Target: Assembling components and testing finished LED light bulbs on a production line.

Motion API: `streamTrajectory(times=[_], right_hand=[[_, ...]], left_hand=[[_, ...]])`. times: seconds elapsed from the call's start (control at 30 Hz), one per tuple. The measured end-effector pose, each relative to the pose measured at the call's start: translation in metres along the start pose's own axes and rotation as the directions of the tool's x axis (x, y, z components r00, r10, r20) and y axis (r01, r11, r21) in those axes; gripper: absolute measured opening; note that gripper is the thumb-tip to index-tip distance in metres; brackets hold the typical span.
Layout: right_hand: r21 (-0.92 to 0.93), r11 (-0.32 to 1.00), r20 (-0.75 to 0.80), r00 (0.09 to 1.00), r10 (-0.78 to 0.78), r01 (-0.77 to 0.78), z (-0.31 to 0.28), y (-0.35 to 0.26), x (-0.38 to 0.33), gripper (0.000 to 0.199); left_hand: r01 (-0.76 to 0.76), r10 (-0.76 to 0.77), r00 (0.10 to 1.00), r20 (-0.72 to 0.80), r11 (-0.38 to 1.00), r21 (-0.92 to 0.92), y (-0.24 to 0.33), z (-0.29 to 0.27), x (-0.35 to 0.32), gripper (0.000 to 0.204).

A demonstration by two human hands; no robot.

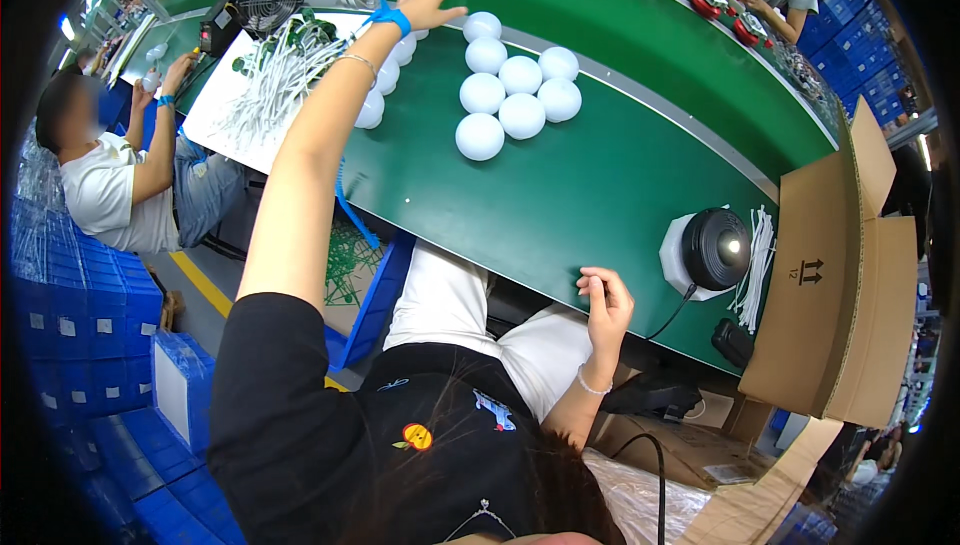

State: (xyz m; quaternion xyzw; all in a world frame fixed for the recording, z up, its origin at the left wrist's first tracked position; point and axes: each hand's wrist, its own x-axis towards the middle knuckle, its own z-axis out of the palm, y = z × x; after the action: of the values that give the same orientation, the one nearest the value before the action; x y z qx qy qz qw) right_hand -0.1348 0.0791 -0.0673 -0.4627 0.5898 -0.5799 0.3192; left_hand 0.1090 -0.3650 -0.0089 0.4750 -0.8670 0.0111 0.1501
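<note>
My left hand [430, 7] reaches to the far side of the green table, beside the white globes. Its fingers are stretched out and I see nothing in them. A blue band circles that wrist. One white globe [482, 28] lies just right of its fingertips, at the far end of a group of several such globes [521, 75]. More globes [369, 109] sit left of the group, partly behind my left forearm. My right hand [607, 302] hovers at the table's near edge, fingers loosely bent, thumb apart, with nothing visible in it.
White cable-like strands [275, 85] are heaped on a white board at the left, near a black fan [268, 0]. At the right are a round black device [716, 249], white strips [756, 270] and an open cardboard box [825, 275]. A co-worker [125, 180] sits at the left.
</note>
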Motion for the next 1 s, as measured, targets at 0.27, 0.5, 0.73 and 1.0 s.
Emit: streamTrajectory(times=[0.27, 0.5, 0.73, 1.0], right_hand=[[0.0, 1.0, -0.013, 1.0, -0.011, 0.011, 0.001, 0.001, 0.0, 0.01], [-0.004, 1.0, -0.01, 1.0, -0.019, 0.019, 0.001, -0.001, -0.001, 0.01], [-0.01, 1.0, -0.007, 1.0, -0.02, 0.02, 0.002, -0.002, -0.001, 0.01], [-0.039, 0.999, -0.006, 1.0, -0.029, 0.029, 0.003, -0.001, 0.0, 0.01]], left_hand=[[-0.149, 0.142, 0.951, 0.276, 0.989, 0.003, 0.048, -0.005, 0.013, 0.044], [-0.121, 0.061, 0.953, 0.298, 0.975, 0.186, 0.036, -0.016, 0.003, 0.046], [-0.118, 0.064, 0.975, 0.214, 0.962, 0.248, 0.009, -0.014, -0.003, 0.048], [-0.222, 0.216, 0.966, 0.144, 0.975, 0.023, 0.04, -0.023, -0.015, 0.036]])
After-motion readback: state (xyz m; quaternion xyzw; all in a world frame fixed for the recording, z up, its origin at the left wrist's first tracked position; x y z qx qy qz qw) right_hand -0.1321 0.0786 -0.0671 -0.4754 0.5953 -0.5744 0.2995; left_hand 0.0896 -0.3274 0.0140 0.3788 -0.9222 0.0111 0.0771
